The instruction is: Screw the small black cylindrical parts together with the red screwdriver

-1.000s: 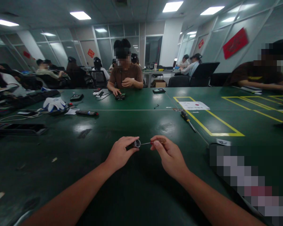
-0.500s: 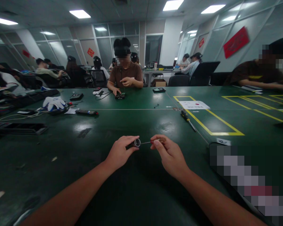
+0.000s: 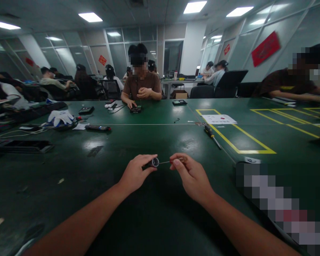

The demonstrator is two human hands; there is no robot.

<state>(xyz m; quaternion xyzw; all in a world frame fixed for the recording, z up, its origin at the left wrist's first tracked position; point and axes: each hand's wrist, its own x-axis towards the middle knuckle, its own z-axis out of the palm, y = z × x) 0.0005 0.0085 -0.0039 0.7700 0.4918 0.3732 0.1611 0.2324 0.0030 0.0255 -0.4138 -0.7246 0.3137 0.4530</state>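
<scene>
My left hand (image 3: 135,173) is closed round a small dark cylinder (image 3: 154,163) with a silvery round end that faces right. My right hand (image 3: 190,176) pinches a small screwdriver (image 3: 173,160) with a reddish handle. Its thin metal shaft points left and its tip meets the cylinder's end. Both hands hover just above the green table (image 3: 160,209), close together in the middle of the view.
A yellow-handled screwdriver (image 3: 212,135) lies beyond my right hand by a yellow taped rectangle (image 3: 234,137) holding a white paper (image 3: 219,119). White gloves (image 3: 60,116), a dark tool (image 3: 97,127) and cables lie far left. A person (image 3: 142,83) sits opposite; others work around.
My hands have stayed in place with the cylinder and screwdriver. The person opposite has shifted their hands a little.
</scene>
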